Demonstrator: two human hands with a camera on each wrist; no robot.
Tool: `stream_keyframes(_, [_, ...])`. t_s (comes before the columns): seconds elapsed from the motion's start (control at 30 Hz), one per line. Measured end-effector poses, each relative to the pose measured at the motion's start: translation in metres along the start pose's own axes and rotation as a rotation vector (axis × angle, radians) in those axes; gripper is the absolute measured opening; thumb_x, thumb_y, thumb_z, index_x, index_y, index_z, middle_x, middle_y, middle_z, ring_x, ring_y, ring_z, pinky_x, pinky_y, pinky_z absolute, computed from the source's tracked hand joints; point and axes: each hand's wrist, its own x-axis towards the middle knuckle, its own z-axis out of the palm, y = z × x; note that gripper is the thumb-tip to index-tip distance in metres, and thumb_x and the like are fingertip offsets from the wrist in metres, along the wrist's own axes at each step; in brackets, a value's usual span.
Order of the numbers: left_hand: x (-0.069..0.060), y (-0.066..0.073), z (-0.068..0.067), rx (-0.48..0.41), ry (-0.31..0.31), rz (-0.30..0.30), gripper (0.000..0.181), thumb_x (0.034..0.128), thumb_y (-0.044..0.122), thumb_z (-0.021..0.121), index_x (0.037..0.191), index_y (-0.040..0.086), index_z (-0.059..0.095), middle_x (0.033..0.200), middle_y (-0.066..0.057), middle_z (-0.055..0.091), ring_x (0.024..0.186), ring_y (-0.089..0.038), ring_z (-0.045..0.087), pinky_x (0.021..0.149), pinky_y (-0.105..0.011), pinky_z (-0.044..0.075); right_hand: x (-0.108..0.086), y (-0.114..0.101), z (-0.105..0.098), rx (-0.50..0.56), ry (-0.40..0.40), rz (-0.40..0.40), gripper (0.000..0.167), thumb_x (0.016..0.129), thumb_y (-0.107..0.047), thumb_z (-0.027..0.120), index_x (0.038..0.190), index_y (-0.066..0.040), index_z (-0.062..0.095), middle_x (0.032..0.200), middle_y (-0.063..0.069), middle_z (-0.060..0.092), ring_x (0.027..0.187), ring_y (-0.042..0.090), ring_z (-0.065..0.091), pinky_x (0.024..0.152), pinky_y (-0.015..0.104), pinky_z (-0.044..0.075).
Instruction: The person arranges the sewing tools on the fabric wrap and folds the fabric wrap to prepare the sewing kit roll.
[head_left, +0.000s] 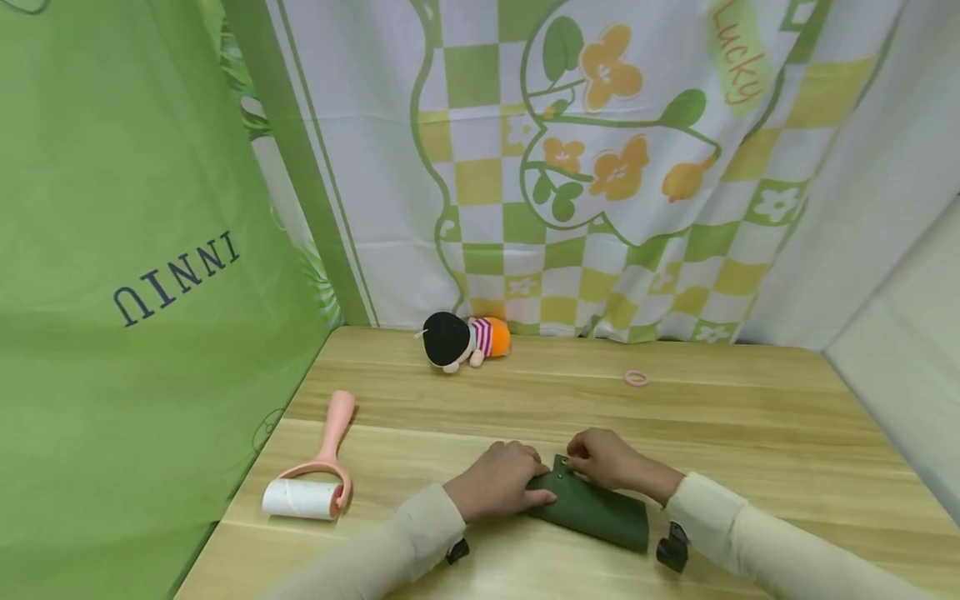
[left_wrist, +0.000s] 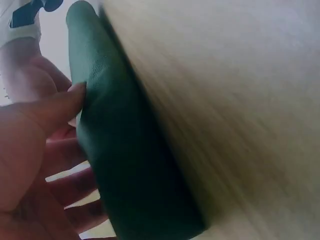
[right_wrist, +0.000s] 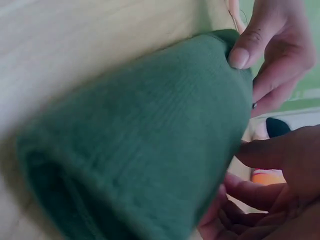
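Note:
A dark green, leather-like case (head_left: 592, 510), rolled or folded into a flat tube, lies on the table in front of me. My left hand (head_left: 501, 482) grips its left end, thumb on the near face and the other fingers at the far edge. Beside a tab with small metal snaps, my right hand (head_left: 609, 458) pinches the case's far edge. In the left wrist view the green case (left_wrist: 125, 135) runs lengthwise past the left thumb (left_wrist: 65, 107). The right wrist view shows the case's open end (right_wrist: 55, 200), its inside dark; the right fingers (right_wrist: 255, 192) are bent at its edge.
On the left of the wooden table (head_left: 750, 433) lies a pink-handled lint roller (head_left: 303, 497). A small doll (head_left: 457, 340) with black hair lies at the back edge, and a pink ring (head_left: 636, 378) at back right. Cloth curtains (head_left: 390, 208) hang behind and to the left.

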Motion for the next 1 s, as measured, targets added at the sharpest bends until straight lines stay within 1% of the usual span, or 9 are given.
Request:
stream_keyframes(0.1, [0.0, -0.003, 0.003, 0.043, 0.014, 0.005, 0.038, 0.0965, 0.053, 0.059, 0.112, 0.023, 0.078, 0.102, 0.006, 0.071, 0.087, -0.007, 0.062, 0.07, -0.022, 0.049, 0.007, -0.001, 0.002, 0.076, 0.002, 0.066, 0.012, 0.092, -0.014, 0.071, 0.084, -0.005, 0.071, 0.074, 0.001, 0.066, 0.064, 0.01, 0.054, 0.058, 0.025, 0.045])
stream_keyframes(0.17, [0.0, -0.005, 0.004, -0.004, 0.017, -0.013, 0.039, 0.0954, 0.053, 0.06, 0.112, 0.023, 0.078, 0.102, 0.005, 0.069, 0.087, -0.007, 0.059, 0.072, -0.02, 0.048, 0.01, 0.0, 0.001, 0.132, -0.011, 0.096, 0.014, 0.091, -0.016, 0.073, 0.083, -0.006, 0.069, 0.074, 0.001, 0.065, 0.066, 0.011, 0.055, 0.06, 0.025, 0.046])
stream_keyframes(0.23, [0.0, -0.009, 0.007, -0.092, 0.015, -0.039, 0.04, 0.0949, 0.053, 0.062, 0.115, 0.022, 0.078, 0.103, 0.004, 0.066, 0.089, -0.006, 0.055, 0.075, -0.019, 0.046, 0.012, 0.002, -0.002, 0.18, -0.031, 0.092, 0.015, 0.092, -0.016, 0.073, 0.083, -0.006, 0.068, 0.073, 0.001, 0.065, 0.066, 0.011, 0.055, 0.06, 0.026, 0.046])
stream_keyframes(0.37, [0.003, -0.015, 0.014, -0.289, 0.039, -0.095, 0.04, 0.0951, 0.051, 0.064, 0.114, 0.018, 0.078, 0.101, 0.006, 0.063, 0.09, -0.003, 0.049, 0.08, -0.017, 0.043, 0.011, 0.007, -0.004, 0.261, -0.057, 0.007, 0.013, 0.093, -0.013, 0.071, 0.086, -0.003, 0.067, 0.069, 0.0, 0.066, 0.06, 0.007, 0.055, 0.056, 0.023, 0.047])
stream_keyframes(0.5, [0.009, -0.019, 0.018, -0.351, 0.086, -0.094, 0.031, 0.0964, 0.045, 0.065, 0.102, 0.02, 0.082, 0.087, 0.013, 0.07, 0.087, -0.001, 0.047, 0.083, -0.018, 0.041, 0.011, 0.01, 0.0, 0.31, -0.02, -0.046, 0.008, 0.093, -0.009, 0.069, 0.091, -0.002, 0.068, 0.065, 0.0, 0.068, 0.054, 0.001, 0.052, 0.051, 0.019, 0.042])
stream_keyframes(0.57, [0.011, -0.02, 0.02, -0.35, 0.097, -0.096, 0.027, 0.096, 0.042, 0.066, 0.097, 0.021, 0.083, 0.082, 0.016, 0.071, 0.086, -0.001, 0.047, 0.083, -0.018, 0.04, 0.01, 0.008, 0.002, 0.28, 0.025, -0.072, 0.008, 0.093, -0.01, 0.07, 0.097, -0.003, 0.071, 0.069, 0.0, 0.072, 0.056, -0.002, 0.056, 0.052, 0.018, 0.043])
stream_keyframes(0.73, [0.014, -0.02, 0.024, -0.322, 0.084, -0.124, 0.028, 0.0965, 0.042, 0.065, 0.098, 0.02, 0.081, 0.084, 0.012, 0.068, 0.085, -0.003, 0.045, 0.08, -0.018, 0.038, 0.003, 0.002, 0.008, 0.076, 0.144, -0.168, 0.01, 0.092, -0.015, 0.072, 0.1, -0.011, 0.077, 0.082, -0.004, 0.078, 0.07, -0.005, 0.066, 0.062, 0.018, 0.05])
stream_keyframes(0.87, [0.015, -0.019, 0.026, -0.288, 0.08, -0.131, 0.03, 0.0981, 0.043, 0.062, 0.105, 0.02, 0.08, 0.088, 0.009, 0.066, 0.084, -0.004, 0.044, 0.077, -0.019, 0.036, -0.004, -0.004, 0.009, 0.009, 0.168, -0.192, 0.008, 0.092, -0.017, 0.072, 0.098, -0.015, 0.078, 0.088, -0.004, 0.079, 0.079, 0.004, 0.072, 0.068, 0.021, 0.055])
stream_keyframes(1.0, [0.013, -0.017, 0.025, -0.225, 0.082, -0.152, 0.03, 0.0982, 0.046, 0.06, 0.107, 0.025, 0.079, 0.087, 0.01, 0.063, 0.081, -0.006, 0.042, 0.072, -0.02, 0.035, -0.01, -0.008, 0.011, -0.07, 0.176, -0.215, 0.015, 0.089, -0.024, 0.076, 0.102, -0.017, 0.078, 0.095, -0.003, 0.08, 0.088, 0.012, 0.075, 0.073, 0.027, 0.059])
